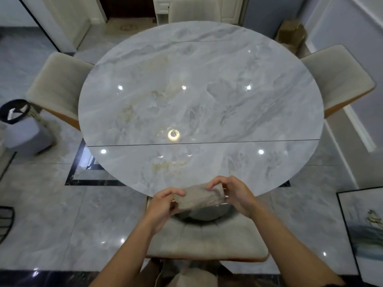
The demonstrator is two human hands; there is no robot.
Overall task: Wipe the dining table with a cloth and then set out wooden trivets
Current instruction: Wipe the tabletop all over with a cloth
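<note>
A round grey marble dining table (199,96) fills the middle of the head view, its glossy top bare and crossed by a thin seam near me. At its near edge I hold a folded beige cloth (200,196) between both hands. My left hand (163,204) pinches the cloth's left end, thumb on top. My right hand (232,193) grips the right end with curled fingers. The cloth hangs just above the table's rim. No wooden trivets are in view.
Pale upholstered chairs stand at the left (58,88), right (339,79), far side (193,9) and right under my arms (207,239). A bin with a dark liner (18,121) sits at the left, a framed picture (366,230) leans at the right, a cardboard box (291,33) at the back.
</note>
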